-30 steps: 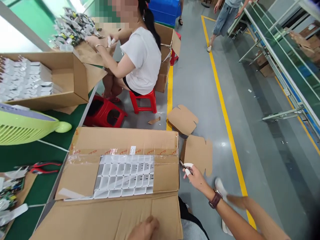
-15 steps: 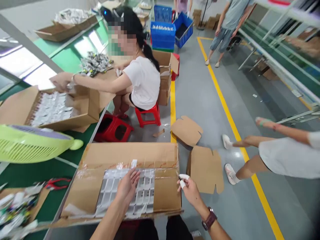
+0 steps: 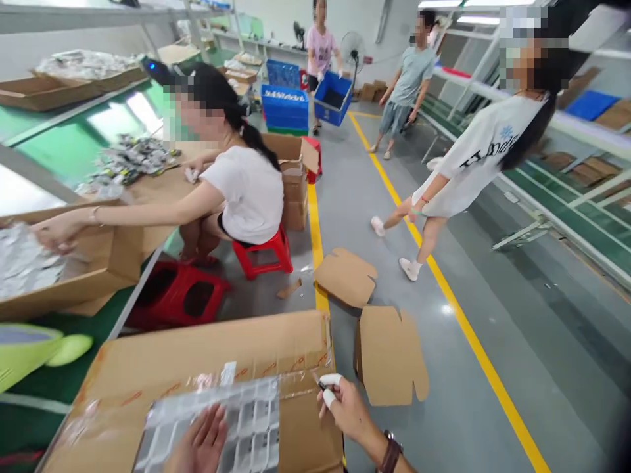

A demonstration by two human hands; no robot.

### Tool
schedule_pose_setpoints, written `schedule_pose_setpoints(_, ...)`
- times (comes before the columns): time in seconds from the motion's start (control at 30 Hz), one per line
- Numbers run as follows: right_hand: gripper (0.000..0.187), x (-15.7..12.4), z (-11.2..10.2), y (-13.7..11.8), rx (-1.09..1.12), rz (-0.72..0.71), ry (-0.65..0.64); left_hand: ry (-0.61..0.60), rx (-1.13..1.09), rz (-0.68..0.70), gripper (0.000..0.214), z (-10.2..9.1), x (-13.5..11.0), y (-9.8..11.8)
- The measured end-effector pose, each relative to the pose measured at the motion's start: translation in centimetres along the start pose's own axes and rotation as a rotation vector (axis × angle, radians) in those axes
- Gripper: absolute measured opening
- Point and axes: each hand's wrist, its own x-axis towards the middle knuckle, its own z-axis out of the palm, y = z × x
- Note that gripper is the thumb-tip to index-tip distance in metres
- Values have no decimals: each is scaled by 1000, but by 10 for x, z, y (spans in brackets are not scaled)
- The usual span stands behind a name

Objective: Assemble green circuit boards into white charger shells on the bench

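Note:
A large cardboard carton (image 3: 207, 355) lies in front of me, its taped top cut away over a clear plastic tray of white parts (image 3: 246, 420). My left hand (image 3: 200, 443) rests flat on that tray with its fingers spread. My right hand (image 3: 345, 407), with white finger cots and a watch on the wrist, is pinched round a small dark-tipped tool (image 3: 320, 384). The tool's tip touches the carton's taped right edge.
A seated co-worker (image 3: 236, 190) on a red stool (image 3: 263, 253) reaches into an open carton (image 3: 93, 269) at the left. Another person (image 3: 473, 157) walks along the yellow floor line (image 3: 463, 322). Flat cardboard pieces (image 3: 389, 355) lie on the floor. A green fan (image 3: 29, 351) is at the left.
My view has tilted up, so the carton sits lower in frame. My left hand stays on the tray, my right at the carton's edge. The walking person has moved up the aisle.

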Motion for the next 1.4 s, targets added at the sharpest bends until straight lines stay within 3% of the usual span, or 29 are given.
schedule_pose_setpoints(0.1,42,-3,8,-7,-6,44,-68,69,-44,11,18,27,-25,6)
schedule_pose_setpoints(0.2,43,-1,13,-8,-26,95,-139,98,-71,37,17,37,-27,10)
schedule_pose_setpoints(0.43,41,3,14,-2,-81,111,-194,133,-84,16,13,22,-16,-1)
schedule_pose_setpoints(0.7,42,5,15,-4,-89,112,-199,146,-58,9,13,26,-4,-5)
schedule_pose_setpoints(0.83,38,7,18,-5,-62,115,-213,131,-75,87,15,28,-1,-9)
schedule_pose_setpoints(1.07,36,19,29,-11,-30,129,-197,8,-132,238,13,17,-21,-15)
schedule_pose_setpoints(1.4,36,33,43,-22,-86,189,-122,-50,-386,74,18,19,-28,-3)
